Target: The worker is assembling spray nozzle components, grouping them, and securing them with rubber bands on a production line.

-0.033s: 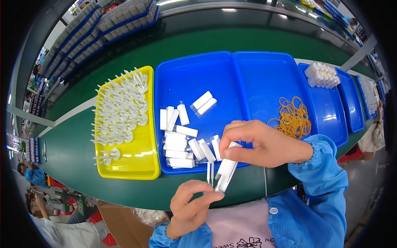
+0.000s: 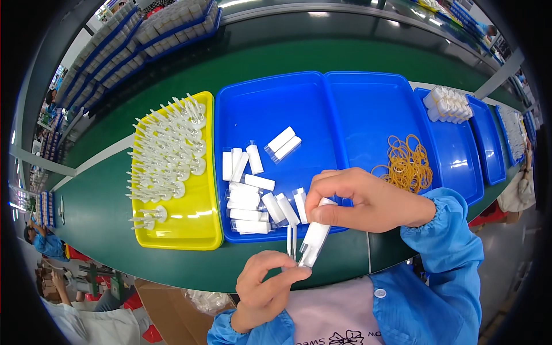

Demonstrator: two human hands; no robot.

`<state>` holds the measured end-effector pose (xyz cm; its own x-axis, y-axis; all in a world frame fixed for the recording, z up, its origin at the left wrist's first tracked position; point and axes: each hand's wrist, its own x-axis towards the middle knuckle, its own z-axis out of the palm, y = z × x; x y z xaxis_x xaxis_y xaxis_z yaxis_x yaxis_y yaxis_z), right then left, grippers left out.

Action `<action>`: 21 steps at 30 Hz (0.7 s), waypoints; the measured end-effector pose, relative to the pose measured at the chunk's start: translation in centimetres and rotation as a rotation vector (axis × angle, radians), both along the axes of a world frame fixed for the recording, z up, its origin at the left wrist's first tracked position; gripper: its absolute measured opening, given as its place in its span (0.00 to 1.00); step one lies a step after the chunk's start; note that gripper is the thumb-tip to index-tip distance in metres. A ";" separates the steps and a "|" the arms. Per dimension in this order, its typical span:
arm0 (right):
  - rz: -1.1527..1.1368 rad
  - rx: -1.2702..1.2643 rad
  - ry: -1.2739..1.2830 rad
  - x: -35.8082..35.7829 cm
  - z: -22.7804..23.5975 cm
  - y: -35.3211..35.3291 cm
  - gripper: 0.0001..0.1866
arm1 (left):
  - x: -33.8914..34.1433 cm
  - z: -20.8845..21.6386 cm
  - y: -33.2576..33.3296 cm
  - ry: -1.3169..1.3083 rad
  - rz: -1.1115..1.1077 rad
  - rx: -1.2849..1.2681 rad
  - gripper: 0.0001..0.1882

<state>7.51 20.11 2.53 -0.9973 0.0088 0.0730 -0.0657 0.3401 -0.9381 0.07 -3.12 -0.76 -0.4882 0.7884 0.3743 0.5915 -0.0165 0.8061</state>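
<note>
The white packet (image 2: 316, 234) is held up, tilted, by the near edge of the big blue tray (image 2: 253, 109), b/w two hands. R hand (image 2: 365, 198) has its grip clamped on the top part, thumb and finger squeezed, prob. so it can't slip. L hand (image 2: 261, 287) has its grip pinched at the low end, maybe to keep it steady. Two thin white sticks (image 2: 289, 241) poke up there; can't tell if L hand has those too.

Next out, the big blue tray has loose packets (image 2: 244, 198), mostly heaped near the front, prob. b/c that's quick to reach. Left of it, a yellow tray (image 2: 178, 230) has spiky white bits (image 2: 172, 149) in rows, spikes all going left, maybe so they don't tangle. On the right, a 2nd blue tray (image 2: 368, 115) has rubber bands (image 2: 414, 175) in a pile near R arm. All sit on a green counter (image 2: 98, 230); tray rims prob. stop stuff rolling off.
</note>
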 end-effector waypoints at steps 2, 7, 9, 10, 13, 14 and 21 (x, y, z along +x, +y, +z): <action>0.015 -0.036 -0.011 0.0 0.4 -0.1 0.05 | 0.1 -0.2 -0.1 0.007 0.005 0.021 0.18; 0.000 0.087 0.054 -0.2 0.3 -0.3 0.05 | 0.0 -0.6 -0.6 0.007 -0.047 0.036 0.23; 0.007 0.028 0.048 0.0 0.1 -0.4 0.05 | 0.5 -0.7 -0.8 0.002 -0.008 0.080 0.21; 0.012 -0.002 0.045 0.1 0.1 -0.5 0.05 | 0.7 -0.8 -0.9 0.001 0.014 0.102 0.20; 0.091 -0.066 -0.050 0.3 0.4 -1.2 0.05 | 0.9 -0.7 0.1 -0.024 0.066 0.159 0.16; 0.091 -0.042 -0.006 0.3 0.1 -1.3 0.06 | 1.0 -0.8 0.3 -0.050 0.103 0.175 0.15; -0.004 0.044 0.030 -0.4 0.4 -0.6 0.08 | -1.1 -1.5 0.4 -0.236 0.139 0.039 0.10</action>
